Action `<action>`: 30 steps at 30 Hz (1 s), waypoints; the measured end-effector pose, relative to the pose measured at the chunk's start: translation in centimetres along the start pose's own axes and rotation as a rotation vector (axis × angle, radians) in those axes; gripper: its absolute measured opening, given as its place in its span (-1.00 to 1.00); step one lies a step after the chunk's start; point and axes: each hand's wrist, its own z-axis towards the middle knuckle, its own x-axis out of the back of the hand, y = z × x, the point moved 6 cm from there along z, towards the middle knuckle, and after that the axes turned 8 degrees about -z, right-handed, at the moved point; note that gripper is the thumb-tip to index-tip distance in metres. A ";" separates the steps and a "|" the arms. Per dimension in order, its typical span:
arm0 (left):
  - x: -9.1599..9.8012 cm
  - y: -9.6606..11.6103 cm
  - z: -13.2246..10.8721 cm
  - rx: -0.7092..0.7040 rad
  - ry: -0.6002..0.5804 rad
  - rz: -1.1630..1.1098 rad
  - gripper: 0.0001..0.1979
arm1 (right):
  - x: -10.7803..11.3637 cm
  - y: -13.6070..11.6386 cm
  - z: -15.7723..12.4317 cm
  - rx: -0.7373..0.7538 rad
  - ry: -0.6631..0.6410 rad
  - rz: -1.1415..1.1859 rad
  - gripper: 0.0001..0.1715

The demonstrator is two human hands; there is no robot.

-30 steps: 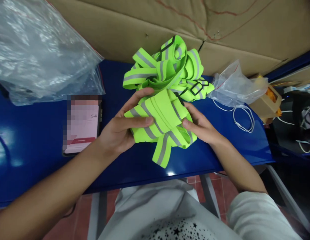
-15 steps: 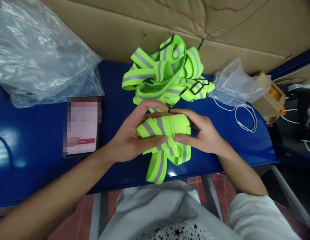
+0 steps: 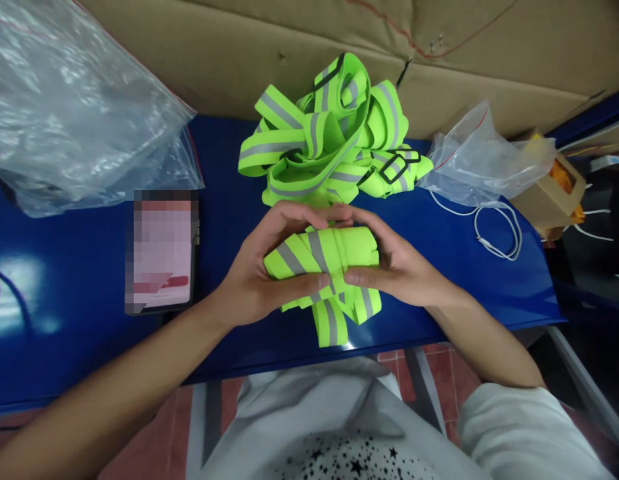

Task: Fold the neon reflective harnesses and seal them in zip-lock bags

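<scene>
Both hands grip a folded bundle of neon green reflective strap [image 3: 324, 257] just above the blue table [image 3: 79, 267]. My left hand [image 3: 262, 267] wraps the bundle's left side, thumb under, fingers over the top. My right hand [image 3: 396, 263] closes on its right side, fingertips meeting the left hand's on top. Loose strap ends hang below the bundle toward the table's near edge. Behind the hands lies a tangled pile of the same green straps [image 3: 329, 140] with black buckles.
A large clear plastic bag [image 3: 74, 100] lies at the back left. A phone [image 3: 162, 250] rests left of the hands. At the right are a small clear bag [image 3: 479, 163], a white cable [image 3: 496, 230] and a cardboard box [image 3: 552, 193]. Brown cardboard [image 3: 489, 60] stands behind the table.
The loosely folded strap has been rolled into a tighter bundle and drawn nearer, away from the pile. Both hands have closed round it, and the hanging ends have shortened.
</scene>
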 end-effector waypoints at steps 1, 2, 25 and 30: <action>0.0 0.0 0.0 0.004 -0.015 -0.003 -0.62 | -0.2 0.1 0.0 -0.010 -0.014 0.023 -0.17; -0.1 0.0 0.0 0.017 -0.029 -0.001 -0.62 | -0.3 0.3 0.0 -0.019 -0.024 0.032 -0.23; -0.4 -3.5 -0.7 0.350 0.006 -0.460 -0.33 | 0.9 -0.8 -1.4 0.042 0.467 -0.036 -0.53; -1.4 -5.6 -1.5 0.486 -0.007 -0.320 -0.48 | 0.3 -1.7 -1.9 0.119 0.519 -0.150 -0.54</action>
